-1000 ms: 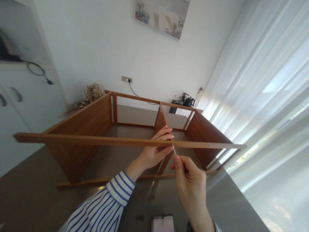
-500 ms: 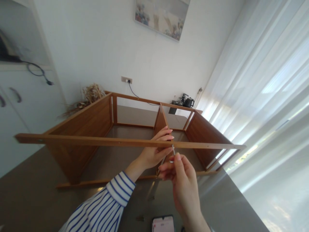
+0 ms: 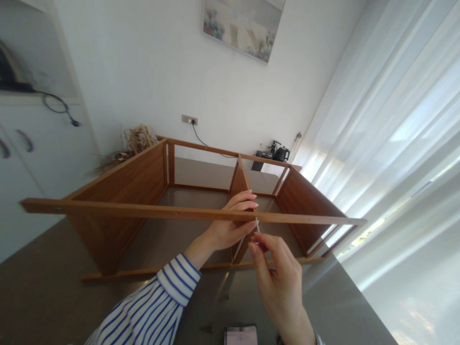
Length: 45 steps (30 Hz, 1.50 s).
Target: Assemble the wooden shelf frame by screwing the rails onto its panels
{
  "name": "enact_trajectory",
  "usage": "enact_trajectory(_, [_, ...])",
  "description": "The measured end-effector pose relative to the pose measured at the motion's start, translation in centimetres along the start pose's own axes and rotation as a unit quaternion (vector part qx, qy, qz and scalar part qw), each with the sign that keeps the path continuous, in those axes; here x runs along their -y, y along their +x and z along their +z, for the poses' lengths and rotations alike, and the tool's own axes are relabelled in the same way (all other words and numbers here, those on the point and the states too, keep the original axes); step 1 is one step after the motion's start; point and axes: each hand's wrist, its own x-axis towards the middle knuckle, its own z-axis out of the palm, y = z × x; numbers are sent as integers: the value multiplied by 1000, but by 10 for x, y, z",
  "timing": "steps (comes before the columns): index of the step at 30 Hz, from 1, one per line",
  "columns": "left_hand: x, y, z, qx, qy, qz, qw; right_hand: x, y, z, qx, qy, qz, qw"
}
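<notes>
A brown wooden shelf unit (image 3: 136, 210) lies on its side on the grey table, one long rail running across in front of me. My left hand (image 3: 226, 232) reaches under that rail and grips the middle shelf panel (image 3: 240, 176), fingers on one side and thumb near the joint. Pinched between the thumb and fingers of my right hand (image 3: 282, 278) is a thin metal hex key (image 3: 258, 227). Its tip meets the rail's face where the panel joins; whether it sits in a screw head is too small to tell.
A phone (image 3: 241, 335) and small screws (image 3: 207, 328) lie on the table (image 3: 323, 297) near me. Dried plants (image 3: 138, 139) stand behind the unit at left, and a black kettle (image 3: 281, 153) at the back right. Sheer curtains (image 3: 395, 143) hang at right.
My right hand has shifted slightly right and down and rolled, its fingers regripping the hex key. My left hand stays on the panel.
</notes>
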Motion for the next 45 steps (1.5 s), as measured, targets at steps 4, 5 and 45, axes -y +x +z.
enact_trajectory(4, [-1,8,-6,15,43,11,999,-2,0,1,9,4,-19,1000])
enact_trajectory(5, [-2,10,-8,29,39,16,999,-2,0,1,11,4,-23,1000])
enact_trajectory(45, [4,10,-7,83,75,62,992,7,-1,7,-35,45,60,997])
